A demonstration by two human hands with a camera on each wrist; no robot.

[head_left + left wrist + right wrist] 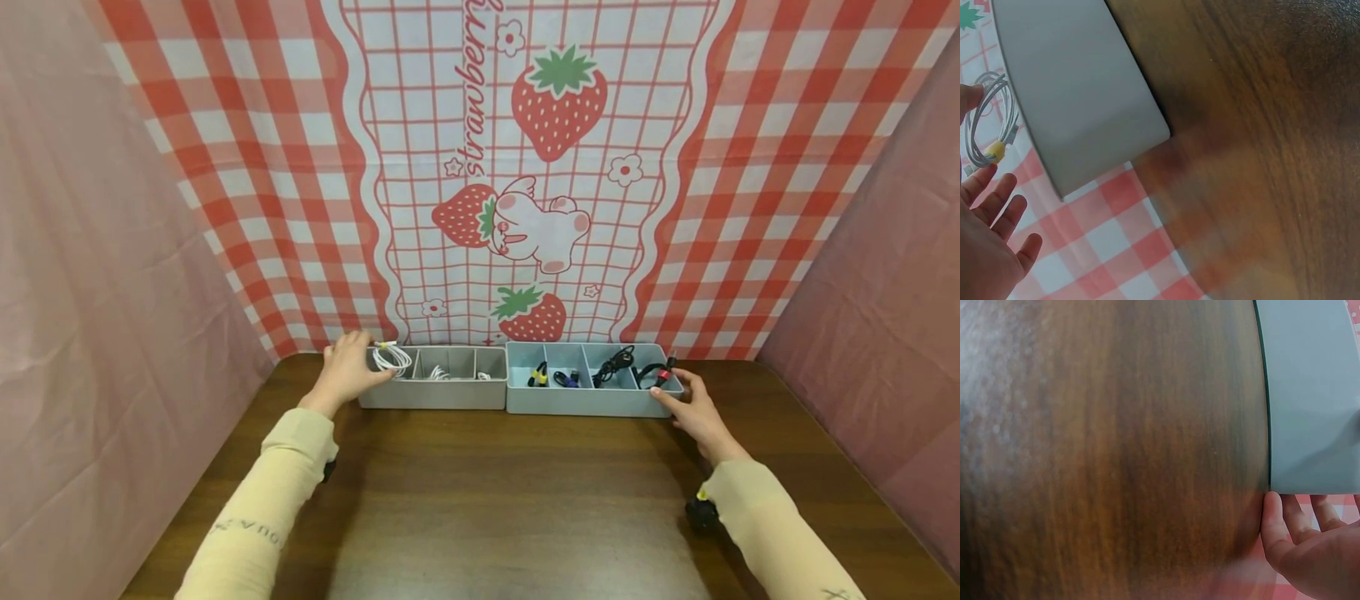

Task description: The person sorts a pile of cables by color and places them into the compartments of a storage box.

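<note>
My left hand (347, 371) pinches a coiled white cable (392, 358) with a yellow tie between thumb and fingers. The coil is over the left end of the grey divided box (432, 396); in the left wrist view the other fingers are spread beside the box's end. At the far right end of the light blue divided box (588, 403), my right hand (697, 408) has thumb and index finger about a black cable (655, 369) with a red tie, one end above the rim. Its lower fingers (1272, 515) lie along the box's end.
The two boxes stand end to end against the strawberry-print cloth (525, 192). White cables (438, 373) lie in the grey box. The blue box also holds a yellow-marked black cable (537, 375), a purple-marked cable (567, 380) and a coiled black cable (613, 367). Brown wooden table (510, 500) in front.
</note>
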